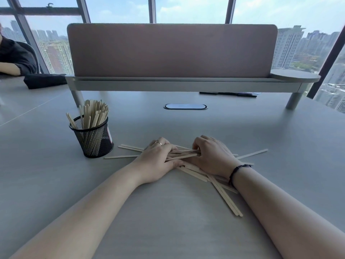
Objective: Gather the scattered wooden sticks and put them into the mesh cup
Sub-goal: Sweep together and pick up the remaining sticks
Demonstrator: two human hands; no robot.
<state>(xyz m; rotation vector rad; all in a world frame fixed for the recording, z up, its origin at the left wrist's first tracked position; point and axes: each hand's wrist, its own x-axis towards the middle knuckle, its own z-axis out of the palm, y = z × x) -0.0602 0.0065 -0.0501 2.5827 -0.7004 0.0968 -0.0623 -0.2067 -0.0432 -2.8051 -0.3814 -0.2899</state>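
A black mesh cup (92,139) stands on the grey table, left of centre, with several pale wooden sticks (94,114) upright in it. More scattered wooden sticks (225,195) lie crossed on the table under and around both hands. My left hand (155,159) and my right hand (211,156) lie side by side on the pile, fingers curled round a small bundle of sticks (183,153) between them. Parts of the pile are hidden beneath the palms and the right wrist.
A pink desk divider (171,51) on a grey raised shelf (168,85) spans the back of the table. An oval cable port (185,106) sits before it. A black cloth (44,81) and another person's arm (9,69) are at the far left.
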